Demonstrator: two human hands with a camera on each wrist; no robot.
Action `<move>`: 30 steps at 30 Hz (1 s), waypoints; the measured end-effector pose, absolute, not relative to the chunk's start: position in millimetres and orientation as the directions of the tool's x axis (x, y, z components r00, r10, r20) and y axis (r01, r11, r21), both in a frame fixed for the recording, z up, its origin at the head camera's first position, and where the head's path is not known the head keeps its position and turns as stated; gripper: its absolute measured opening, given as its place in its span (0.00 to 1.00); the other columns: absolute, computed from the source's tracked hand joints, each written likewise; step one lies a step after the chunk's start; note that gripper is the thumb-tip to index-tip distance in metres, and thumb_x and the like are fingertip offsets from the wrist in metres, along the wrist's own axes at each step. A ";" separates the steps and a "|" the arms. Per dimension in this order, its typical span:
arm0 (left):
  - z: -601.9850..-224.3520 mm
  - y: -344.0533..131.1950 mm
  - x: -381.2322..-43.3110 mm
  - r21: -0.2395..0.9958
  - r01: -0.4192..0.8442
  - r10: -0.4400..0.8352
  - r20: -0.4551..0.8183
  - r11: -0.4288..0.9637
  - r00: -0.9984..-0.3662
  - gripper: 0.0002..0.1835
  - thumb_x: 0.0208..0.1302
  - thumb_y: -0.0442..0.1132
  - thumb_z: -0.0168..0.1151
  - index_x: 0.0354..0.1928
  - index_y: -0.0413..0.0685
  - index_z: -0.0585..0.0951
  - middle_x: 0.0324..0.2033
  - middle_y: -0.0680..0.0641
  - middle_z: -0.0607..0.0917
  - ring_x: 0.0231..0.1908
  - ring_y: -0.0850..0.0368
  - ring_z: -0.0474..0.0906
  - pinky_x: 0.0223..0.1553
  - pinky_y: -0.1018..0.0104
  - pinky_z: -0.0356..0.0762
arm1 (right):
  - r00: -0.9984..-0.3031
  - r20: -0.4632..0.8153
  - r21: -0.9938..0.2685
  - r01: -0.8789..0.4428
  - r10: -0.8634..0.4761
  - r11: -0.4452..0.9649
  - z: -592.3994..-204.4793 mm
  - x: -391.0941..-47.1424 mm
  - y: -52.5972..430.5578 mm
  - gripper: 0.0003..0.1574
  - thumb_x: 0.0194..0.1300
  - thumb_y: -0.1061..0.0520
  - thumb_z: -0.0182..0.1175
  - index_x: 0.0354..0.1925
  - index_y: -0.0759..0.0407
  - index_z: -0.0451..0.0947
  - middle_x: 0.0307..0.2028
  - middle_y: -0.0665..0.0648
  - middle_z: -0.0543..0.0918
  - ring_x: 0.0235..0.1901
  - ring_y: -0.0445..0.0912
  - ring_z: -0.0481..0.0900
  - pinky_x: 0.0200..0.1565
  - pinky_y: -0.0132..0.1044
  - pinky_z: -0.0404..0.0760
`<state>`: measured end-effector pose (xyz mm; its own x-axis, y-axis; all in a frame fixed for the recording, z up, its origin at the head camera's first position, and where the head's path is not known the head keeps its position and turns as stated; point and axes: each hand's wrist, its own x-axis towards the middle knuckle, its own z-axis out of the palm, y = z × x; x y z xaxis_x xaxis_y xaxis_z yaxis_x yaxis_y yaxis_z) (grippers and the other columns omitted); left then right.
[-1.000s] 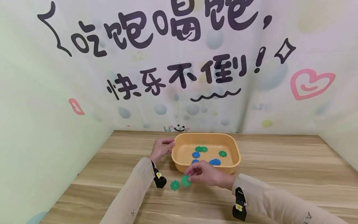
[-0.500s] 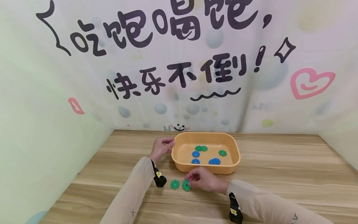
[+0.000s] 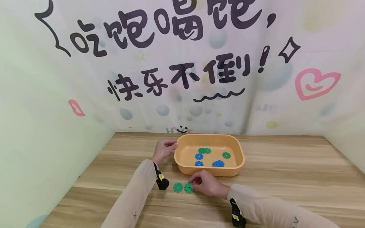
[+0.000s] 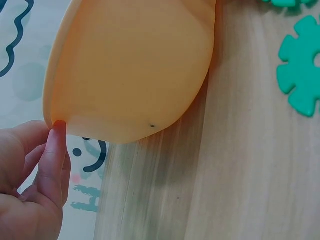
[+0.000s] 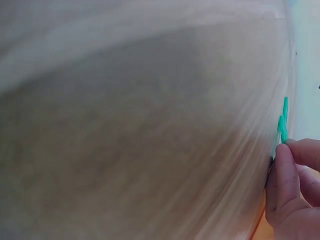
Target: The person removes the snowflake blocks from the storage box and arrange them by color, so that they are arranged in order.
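Right hand (image 3: 206, 183) pinches a green disc (image 3: 187, 188), probably light, stiff, best held by its notched edge; left hand (image 3: 163, 152), farther off, grips orange basin (image 3: 209, 171).

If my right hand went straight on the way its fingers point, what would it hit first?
Probably the loose green disc on the table, just left of the pinched green disc in your right hand. How high that hand sits is unclear, so it might pass just above.
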<state>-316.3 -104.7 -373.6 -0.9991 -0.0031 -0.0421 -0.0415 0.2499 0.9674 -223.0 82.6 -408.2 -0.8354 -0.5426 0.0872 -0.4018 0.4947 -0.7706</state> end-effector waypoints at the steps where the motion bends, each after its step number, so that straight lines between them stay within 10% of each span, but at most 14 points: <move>1: -373.2 -104.8 -316.3 0.967 -0.045 -0.007 -0.045 0.251 -0.999 0.14 0.56 0.33 0.60 0.45 0.39 0.80 0.38 0.43 0.80 0.34 0.55 0.77 0.32 0.67 0.80 | -0.834 0.092 -0.771 -0.405 -0.543 0.491 -407.6 -222.5 82.2 0.05 0.53 0.67 0.61 0.32 0.64 0.79 0.24 0.49 0.76 0.25 0.38 0.69 0.26 0.26 0.73; 30: -374.7 -105.2 -317.8 0.964 -0.051 -0.007 -0.050 0.260 -0.999 0.14 0.56 0.34 0.60 0.46 0.40 0.79 0.39 0.43 0.80 0.33 0.58 0.76 0.33 0.66 0.79 | -0.809 0.110 -0.844 -0.383 -0.577 0.376 -358.2 -218.2 121.6 0.08 0.57 0.63 0.58 0.37 0.65 0.79 0.30 0.56 0.80 0.27 0.41 0.75 0.30 0.30 0.78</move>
